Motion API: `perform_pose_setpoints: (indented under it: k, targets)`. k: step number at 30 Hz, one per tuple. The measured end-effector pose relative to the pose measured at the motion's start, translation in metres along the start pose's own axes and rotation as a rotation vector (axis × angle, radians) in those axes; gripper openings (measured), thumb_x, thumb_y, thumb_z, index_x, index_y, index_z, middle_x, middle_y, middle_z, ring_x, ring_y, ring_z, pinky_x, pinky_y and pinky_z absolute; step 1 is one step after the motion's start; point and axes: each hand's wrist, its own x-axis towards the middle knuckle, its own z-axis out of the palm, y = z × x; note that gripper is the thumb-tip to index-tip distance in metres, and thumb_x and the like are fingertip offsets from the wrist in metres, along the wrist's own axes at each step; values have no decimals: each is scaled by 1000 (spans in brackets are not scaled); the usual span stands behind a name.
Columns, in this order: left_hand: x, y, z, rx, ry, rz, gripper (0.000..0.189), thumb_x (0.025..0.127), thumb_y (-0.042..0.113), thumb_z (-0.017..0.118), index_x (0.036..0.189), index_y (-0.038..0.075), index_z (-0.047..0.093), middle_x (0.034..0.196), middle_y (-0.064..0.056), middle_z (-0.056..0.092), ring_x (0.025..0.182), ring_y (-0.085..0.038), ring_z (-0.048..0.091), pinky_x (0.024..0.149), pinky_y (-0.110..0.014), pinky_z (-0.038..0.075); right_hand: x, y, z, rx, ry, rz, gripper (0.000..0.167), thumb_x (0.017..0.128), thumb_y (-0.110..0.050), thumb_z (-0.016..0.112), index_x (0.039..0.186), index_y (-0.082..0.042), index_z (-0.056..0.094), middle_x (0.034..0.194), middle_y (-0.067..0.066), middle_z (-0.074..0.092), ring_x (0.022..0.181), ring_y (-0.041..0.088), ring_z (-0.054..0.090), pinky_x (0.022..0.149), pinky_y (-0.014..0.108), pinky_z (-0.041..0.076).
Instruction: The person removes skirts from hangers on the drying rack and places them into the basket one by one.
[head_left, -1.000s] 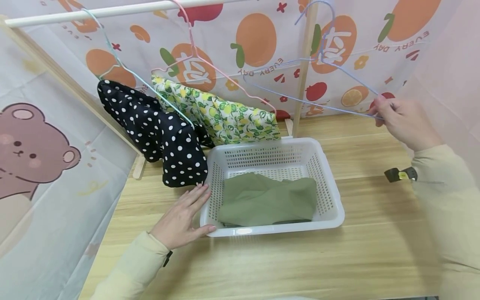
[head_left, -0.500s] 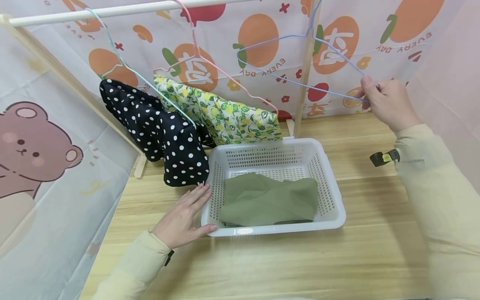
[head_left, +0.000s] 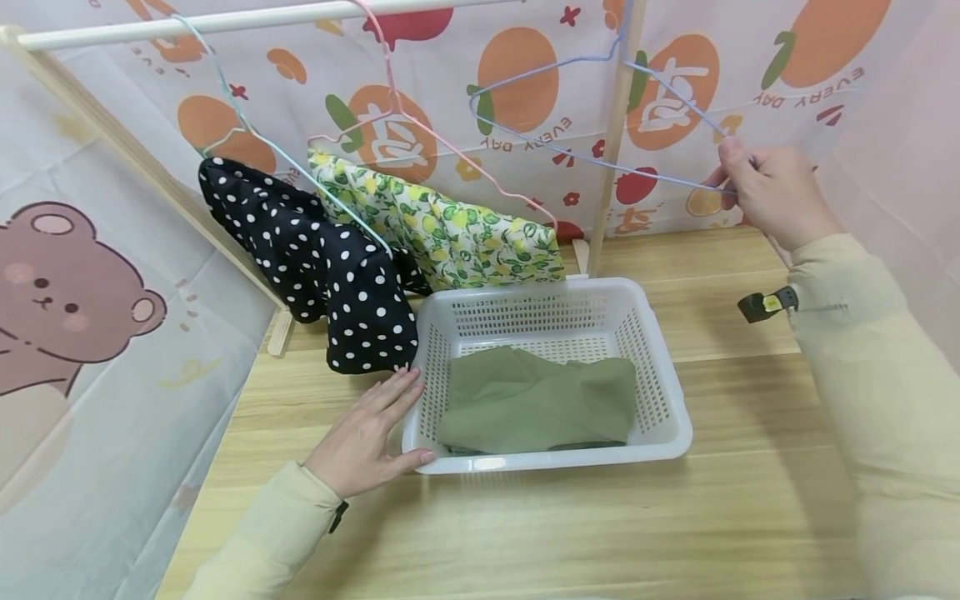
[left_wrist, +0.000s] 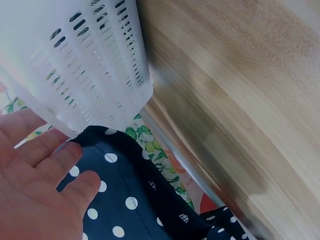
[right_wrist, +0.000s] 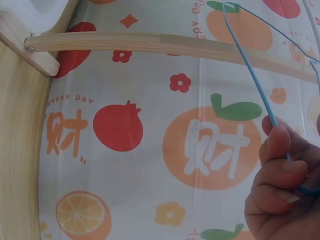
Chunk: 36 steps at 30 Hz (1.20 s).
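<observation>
My right hand (head_left: 783, 192) grips one corner of a blue-purple wire clothes hanger (head_left: 555, 64), raised at the upper right. No garment is on this hanger, and the top of its hook is cut off by the frame. In the right wrist view, curled fingers (right_wrist: 275, 185) wrap the wire. With straight fingers, my left hand (head_left: 367, 437) rests on the left rim of a white perforated plastic basket (head_left: 555, 461). A folded green cloth (head_left: 540, 400) lies inside the basket. Beside the left fingertips hangs a black polka-dot garment (head_left: 367, 300), also close in the left wrist view.
A white rail (head_left: 262, 21) on wooden posts (head_left: 615, 125) spans the back. From it hang a mint hanger (head_left: 300, 173) with the polka-dot garment and a pink hanger (head_left: 390, 62) with a lemon-print garment (head_left: 457, 229). The wooden table (head_left: 525, 533) carries the basket. Printed cloth backs everything.
My right hand has carried the blue-purple hanger leftward and up, its hook leaving the top of the view. Over the last half second it rose only slightly. My left hand stays on the basket.
</observation>
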Motion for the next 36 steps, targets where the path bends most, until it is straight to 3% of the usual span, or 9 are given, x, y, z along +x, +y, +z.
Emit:
perform_pose_setpoints:
  k: [7, 12, 15, 20, 25, 32, 36]
  targets:
    - [-2, 1, 2, -3, 6, -9, 92, 81, 63, 64, 139, -5, 45, 149, -20, 35, 137, -37, 33, 108, -56, 29, 5, 2, 10, -162, -73, -32, 63, 94, -62, 38, 91, -8, 70, 68, 3, 64, 67, 18, 48, 54, 31, 36]
    - [-1, 1, 3, -7, 11, -4, 91, 81, 63, 64, 139, -5, 45, 150, -19, 35, 137, -37, 33, 109, -55, 29, 6, 6, 11, -133, -115, -23, 64, 95, -61, 39, 97, -5, 69, 76, 10, 68, 66, 16, 57, 59, 27, 43]
    - [-1, 1, 3, -8, 11, 0, 91, 81, 63, 63, 139, -5, 44, 150, -19, 35, 137, -37, 33, 109, -55, 29, 7, 9, 9, -106, -115, -9, 62, 94, -61, 41, 104, -6, 66, 84, 4, 70, 70, 14, 64, 61, 23, 48]
    - [0, 1, 2, -8, 9, -1, 91, 81, 63, 64, 139, -5, 44, 150, -19, 35, 137, -37, 33, 109, -55, 28, 6, 10, 7, -112, -54, -10, 59, 95, -58, 42, 116, -7, 61, 98, 3, 67, 87, 12, 61, 63, 20, 47]
    - [0, 1, 3, -8, 10, -4, 91, 81, 63, 64, 140, -4, 44, 150, -19, 34, 137, -37, 33, 109, -55, 28, 4, 6, 6, -141, 27, -53, 54, 97, -54, 41, 120, -7, 57, 101, 2, 61, 90, 13, 53, 68, 23, 42]
    - [1, 1, 3, -8, 10, -5, 91, 81, 63, 64, 139, -5, 44, 150, -19, 34, 137, -37, 33, 110, -54, 28, 0, -8, 9, -123, 116, -104, 52, 98, -46, 46, 130, -6, 53, 112, 2, 56, 103, 14, 50, 86, 24, 39]
    - [1, 1, 2, -7, 8, -4, 91, 81, 63, 64, 139, -5, 44, 150, -19, 34, 138, -37, 32, 110, -54, 28, -6, -18, 11, -95, 142, -141, 45, 99, -40, 48, 129, -7, 53, 114, 3, 53, 106, 13, 47, 86, 23, 37]
